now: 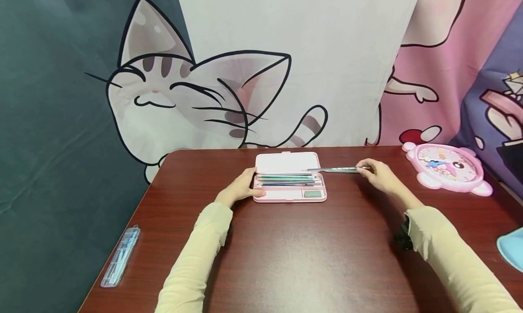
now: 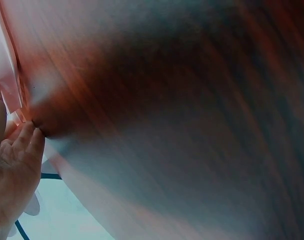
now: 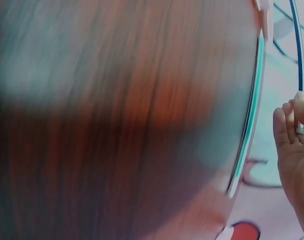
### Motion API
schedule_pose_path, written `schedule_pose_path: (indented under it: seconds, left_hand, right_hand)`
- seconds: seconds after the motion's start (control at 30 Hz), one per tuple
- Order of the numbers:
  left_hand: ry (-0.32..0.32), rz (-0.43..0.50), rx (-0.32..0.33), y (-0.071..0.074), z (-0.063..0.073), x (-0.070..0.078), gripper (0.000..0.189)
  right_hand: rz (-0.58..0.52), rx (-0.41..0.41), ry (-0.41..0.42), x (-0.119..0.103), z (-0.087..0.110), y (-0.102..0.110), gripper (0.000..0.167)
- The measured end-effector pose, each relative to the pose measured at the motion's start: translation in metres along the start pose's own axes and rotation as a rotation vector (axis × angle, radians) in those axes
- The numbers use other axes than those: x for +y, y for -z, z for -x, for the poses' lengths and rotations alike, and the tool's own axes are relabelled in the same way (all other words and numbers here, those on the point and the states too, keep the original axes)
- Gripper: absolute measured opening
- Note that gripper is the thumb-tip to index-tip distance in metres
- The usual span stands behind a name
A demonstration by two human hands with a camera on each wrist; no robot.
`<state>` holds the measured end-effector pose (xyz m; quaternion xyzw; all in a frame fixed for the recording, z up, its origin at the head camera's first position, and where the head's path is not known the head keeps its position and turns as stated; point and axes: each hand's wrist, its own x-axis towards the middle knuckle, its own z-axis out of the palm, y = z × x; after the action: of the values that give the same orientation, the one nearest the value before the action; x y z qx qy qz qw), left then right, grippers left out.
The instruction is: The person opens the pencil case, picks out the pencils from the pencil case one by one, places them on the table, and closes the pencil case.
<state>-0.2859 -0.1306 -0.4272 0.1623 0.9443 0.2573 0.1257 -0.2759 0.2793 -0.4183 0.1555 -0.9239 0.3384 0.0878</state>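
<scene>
Pinching a slim stick beside an open case

The right hand (image 1: pixel 373 173) is pinching a slim, dark-blue pencil-like stick (image 3: pixel 298 50) near one end between thumb and fingers; its far end is pointing left over the case's opened lid (image 1: pixel 286 161). The left hand (image 1: pixel 242 186) is gripping the left end of a shallow, pale pink pencil case (image 1: pixel 283 195), its thumb pressing on the near tray and its fingers lying by the lid. Only part of this hand is showing in the left wrist view, where the frame is cutting off the case too.

Several slender coloured sticks (image 1: pixel 288 179) are lying in the tray's long compartment, packed too closely to count; a grey-green rectangular block (image 1: pixel 313 194) is sitting at the near right. A slim green-and-white stick (image 3: pixel 252 105) is lying on the glossy red-brown wooden table (image 1: pixel 310 258), just right of the case, and is partly hiding behind the pinched one in the head view.

A translucent blue plastic box (image 1: pixel 120 257) is resting far left, its contents blurring. A pink animal-shaped clock (image 1: pixel 447 164) is lying right, and the edge is cropping a light-blue object (image 1: pixel 512 249).
</scene>
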Motion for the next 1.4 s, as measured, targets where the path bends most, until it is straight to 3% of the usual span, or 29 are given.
schedule_pose_path:
  seconds: [0.33, 0.53, 0.7, 0.93, 1.4]
  left_hand:
    - [-0.023, -0.021, 0.001, 0.0, -0.002, -0.002, 0.091]
    - [-0.029, -0.007, 0.007, 0.0, -0.002, -0.002, 0.09]
    - [-0.024, -0.004, 0.002, 0.0, -0.003, -0.002, 0.09]
    - [-0.02, -0.002, 0.005, -0.001, -0.002, -0.004, 0.091]
    - [-0.022, 0.001, 0.002, 0.0, 0.0, -0.001, 0.09]
  right_hand:
    - [0.047, 0.017, -0.045, 0.034, 0.019, 0.024, 0.01]
    - [0.071, -0.029, -0.126, 0.045, 0.028, 0.031, 0.015]
    - [0.073, -0.032, -0.15, 0.045, 0.03, 0.031, 0.018]
    - [0.021, 0.043, -0.145, 0.042, 0.026, 0.025, 0.02]
    - [0.055, 0.109, -0.23, 0.04, 0.025, 0.019, 0.028]
